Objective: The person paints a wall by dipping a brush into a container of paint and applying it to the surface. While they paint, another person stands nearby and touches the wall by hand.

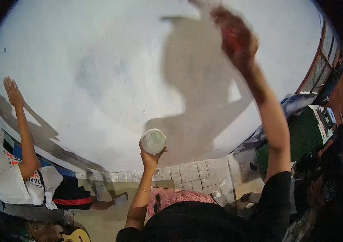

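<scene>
My left hand (pixel 150 158) is wrapped round a whitish tub (pixel 153 141), held low in front of the wall. Its round open top faces me, and pale, paint-like smears show inside. High on the right, my right hand (pixel 238 42) is raised against the white wall (pixel 119 52) and smeared by motion. Its fingers are closed round a blurred tool with a reddish handle; I cannot tell its exact kind. The tool's far end runs up to the top edge of the view. My head and arm cast a large shadow (pixel 191 64) on the wall between my hands.
At left, a person in a white shirt (pixel 14 181) sits with a raised hand (pixel 14 92) near the wall. A guitar (pixel 76 236) lies at bottom left. Paving blocks (pixel 189 171) edge the wall's foot. A dark green box (pixel 300 129) and a window frame (pixel 320 60) stand right.
</scene>
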Tool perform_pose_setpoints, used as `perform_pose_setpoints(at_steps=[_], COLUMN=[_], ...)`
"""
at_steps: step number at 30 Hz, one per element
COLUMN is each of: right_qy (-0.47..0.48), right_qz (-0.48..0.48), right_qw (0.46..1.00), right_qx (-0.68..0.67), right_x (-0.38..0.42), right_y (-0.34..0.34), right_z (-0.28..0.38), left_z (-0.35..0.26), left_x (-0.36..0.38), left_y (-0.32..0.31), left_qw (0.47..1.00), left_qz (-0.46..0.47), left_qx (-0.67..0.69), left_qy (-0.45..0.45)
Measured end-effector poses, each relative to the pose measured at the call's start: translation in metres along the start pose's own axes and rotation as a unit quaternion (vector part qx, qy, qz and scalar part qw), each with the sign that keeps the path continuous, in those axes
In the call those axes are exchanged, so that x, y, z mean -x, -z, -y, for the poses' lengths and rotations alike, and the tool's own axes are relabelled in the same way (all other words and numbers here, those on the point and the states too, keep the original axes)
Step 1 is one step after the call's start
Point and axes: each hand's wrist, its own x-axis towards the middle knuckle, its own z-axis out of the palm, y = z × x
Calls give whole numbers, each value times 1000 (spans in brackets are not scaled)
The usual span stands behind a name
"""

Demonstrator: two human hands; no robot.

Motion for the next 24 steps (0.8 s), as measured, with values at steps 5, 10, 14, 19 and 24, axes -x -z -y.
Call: perform_pose_setpoints(at_steps=[5,10,14,19,24], right_qy=[-15,-134,-399,-507,-555], right_qz=[94,163,85,-81,-18], right_qw=[990,960,881,814,786], right_qx=[-99,-182,-241,-272,-272], right_x=[110,172,180,169,176], right_y=[-21,-18,-11,-17,-51], right_z=[88,164,210,280,326], left_z=[-13,-41,-15,7,8], left_x=[-11,-20,-14,7,40], left_y=[1,16,21,31,28], left_qw=[998,891,983,996,978], left_qz=[-30,-7,4,-36,-58], left_qx=[-17,430,179,-23,-187], left_qy=[-52,142,-44,-77,-72])
